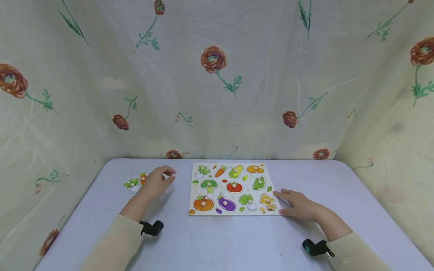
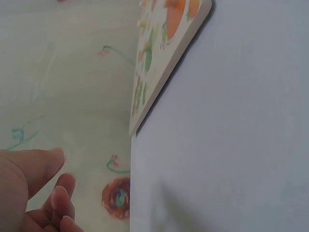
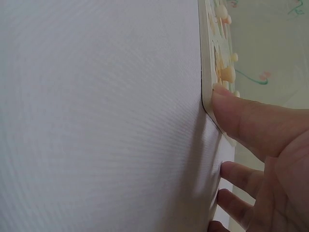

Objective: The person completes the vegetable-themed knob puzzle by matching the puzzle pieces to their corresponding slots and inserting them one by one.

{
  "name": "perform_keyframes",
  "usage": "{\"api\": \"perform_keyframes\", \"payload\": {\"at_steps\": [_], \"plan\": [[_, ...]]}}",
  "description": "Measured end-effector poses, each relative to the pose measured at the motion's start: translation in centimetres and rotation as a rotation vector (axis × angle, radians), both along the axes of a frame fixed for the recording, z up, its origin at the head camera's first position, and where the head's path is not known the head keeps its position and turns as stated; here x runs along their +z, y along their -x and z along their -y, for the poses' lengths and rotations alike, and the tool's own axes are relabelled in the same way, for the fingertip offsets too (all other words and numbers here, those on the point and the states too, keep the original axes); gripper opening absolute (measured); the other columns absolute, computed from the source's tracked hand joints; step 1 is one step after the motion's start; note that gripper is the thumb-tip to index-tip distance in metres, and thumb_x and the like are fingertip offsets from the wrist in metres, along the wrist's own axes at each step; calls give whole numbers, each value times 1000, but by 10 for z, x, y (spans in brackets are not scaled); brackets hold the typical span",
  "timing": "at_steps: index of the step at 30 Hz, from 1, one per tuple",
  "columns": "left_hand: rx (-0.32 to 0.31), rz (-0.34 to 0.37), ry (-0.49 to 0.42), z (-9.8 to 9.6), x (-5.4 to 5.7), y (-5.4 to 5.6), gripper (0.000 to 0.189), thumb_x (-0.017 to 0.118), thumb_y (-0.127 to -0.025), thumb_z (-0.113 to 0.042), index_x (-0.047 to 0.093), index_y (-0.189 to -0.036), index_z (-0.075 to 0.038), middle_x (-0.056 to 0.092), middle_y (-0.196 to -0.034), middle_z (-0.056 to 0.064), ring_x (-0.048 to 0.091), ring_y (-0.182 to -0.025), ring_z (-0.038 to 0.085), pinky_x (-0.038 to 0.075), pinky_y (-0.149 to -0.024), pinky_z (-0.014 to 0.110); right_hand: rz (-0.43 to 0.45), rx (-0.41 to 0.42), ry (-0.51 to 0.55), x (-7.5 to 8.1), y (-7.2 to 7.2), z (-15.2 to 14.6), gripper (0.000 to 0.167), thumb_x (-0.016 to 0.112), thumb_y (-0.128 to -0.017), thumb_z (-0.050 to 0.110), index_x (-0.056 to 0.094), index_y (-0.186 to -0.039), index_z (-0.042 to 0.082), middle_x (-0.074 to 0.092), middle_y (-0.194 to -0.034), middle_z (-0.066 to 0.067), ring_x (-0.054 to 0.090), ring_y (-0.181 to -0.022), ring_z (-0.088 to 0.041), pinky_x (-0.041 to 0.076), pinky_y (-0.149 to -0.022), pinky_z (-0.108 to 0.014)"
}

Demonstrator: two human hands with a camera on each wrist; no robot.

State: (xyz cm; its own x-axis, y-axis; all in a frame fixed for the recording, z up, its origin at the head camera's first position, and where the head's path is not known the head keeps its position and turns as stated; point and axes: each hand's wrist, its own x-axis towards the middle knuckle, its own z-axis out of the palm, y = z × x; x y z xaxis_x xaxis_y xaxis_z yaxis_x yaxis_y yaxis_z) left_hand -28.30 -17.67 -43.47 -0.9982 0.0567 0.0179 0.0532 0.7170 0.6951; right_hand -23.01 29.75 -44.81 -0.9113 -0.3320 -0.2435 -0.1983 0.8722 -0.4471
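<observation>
My left hand (image 1: 153,185) hovers over the left part of the table, fingers loosely bent and holding nothing. In the left wrist view its thumb (image 2: 46,164) stands apart from the curled fingers. Just left of it lie two loose puzzle pieces, a carrot (image 1: 142,178) partly hidden by the hand and a white radish (image 1: 133,184) with green leaves. My right hand (image 1: 300,206) rests at the right edge of the vegetable puzzle board (image 1: 217,213), fingers extended. The right wrist view shows its thumb (image 3: 227,108) touching the board's near corner.
Knobbed pieces sit in the board, among them a pumpkin (image 1: 203,204), an eggplant (image 1: 228,204), a tomato (image 1: 234,187) and a broccoli (image 1: 209,185). White cloth covers the table (image 1: 217,244). A flowered curtain (image 1: 257,124) surrounds its back and sides.
</observation>
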Motion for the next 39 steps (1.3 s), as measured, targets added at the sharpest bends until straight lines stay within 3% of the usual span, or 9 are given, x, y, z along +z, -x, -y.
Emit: {"api": "perform_keyframes", "payload": {"at_steps": [5,13,17,26,32,39], "plan": [[8,-51,2,24,0,0,24,61,-101,-16,64,-122,-5,61,-119,14,55,-99,29,50,-81,41,0,-4,-1,1,0,1,71,73,-90,34,45,-149,6,29,-153,-35,22,-139,-60,21,-108,-74],[69,-116,3,63,-10,2,24,61,-98,-11,64,-117,4,62,-115,24,57,-97,34,48,-81,44,12,-14,-4,0,0,1,72,73,-90,36,45,-150,7,28,-154,-34,21,-139,-60,21,-107,-75],[110,-107,-10,74,-14,1,25,60,-96,-8,63,-116,7,61,-118,28,60,-96,37,47,-81,44,9,-9,-2,0,1,1,72,73,-90,35,45,-150,7,29,-154,-34,22,-139,-60,21,-108,-75],[144,-91,32,85,-25,7,28,58,-96,-9,61,-116,9,60,-120,33,55,-114,47,43,-96,57,8,-11,-14,0,2,1,72,73,-90,35,44,-150,7,29,-154,-34,22,-139,-60,22,-108,-74],[184,-70,102,88,-32,14,25,59,-97,-11,61,-114,8,63,-111,28,60,-102,43,47,-87,54,30,-36,-19,-1,2,2,74,73,-89,37,44,-151,9,27,-156,-33,21,-140,-59,22,-108,-74],[212,-48,158,85,-31,17,15,61,-94,-13,66,-104,-2,65,-99,18,62,-92,37,48,-75,50,25,-28,-11,0,0,1,74,73,-89,37,44,-151,9,28,-155,-33,21,-140,-59,22,-107,-75]]}}
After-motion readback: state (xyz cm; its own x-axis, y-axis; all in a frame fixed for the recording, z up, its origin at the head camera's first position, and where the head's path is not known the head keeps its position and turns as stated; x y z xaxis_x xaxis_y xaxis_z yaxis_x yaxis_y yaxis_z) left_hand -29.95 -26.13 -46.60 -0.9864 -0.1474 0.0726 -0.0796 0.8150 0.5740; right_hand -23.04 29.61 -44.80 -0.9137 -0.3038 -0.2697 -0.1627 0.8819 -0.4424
